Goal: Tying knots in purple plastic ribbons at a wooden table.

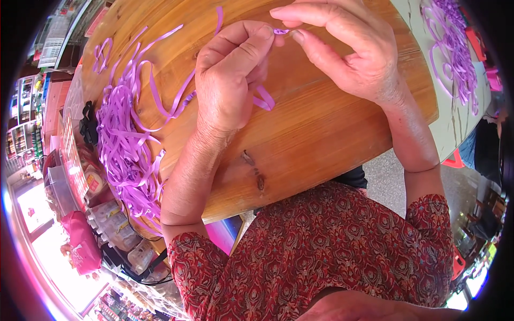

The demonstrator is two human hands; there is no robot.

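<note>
My left hand (229, 75) pinches a narrow purple ribbon (280, 31) between thumb and fingertips; a short, knotted or folded bit of it sticks out to the right. Close by, my right hand (356, 53) has its thumb and forefinger spread around that bit, with the thumb tip almost at its end. Whether the thumb touches it I cannot tell. A ribbon loop (264, 99) shows below my left hand, and more strands run left, one with small knots along it. They lead toward a big heap of purple ribbon (122, 142) on the table's left side.
A round-edged wooden table (321, 125) lies under both hands. Another purple ribbon heap (455, 51) lies on a white, marbled surface (447, 128) at the right. Along the left edge stand clear plastic containers (113, 224), a pink bag (81, 243) and a black strap-like item (88, 124).
</note>
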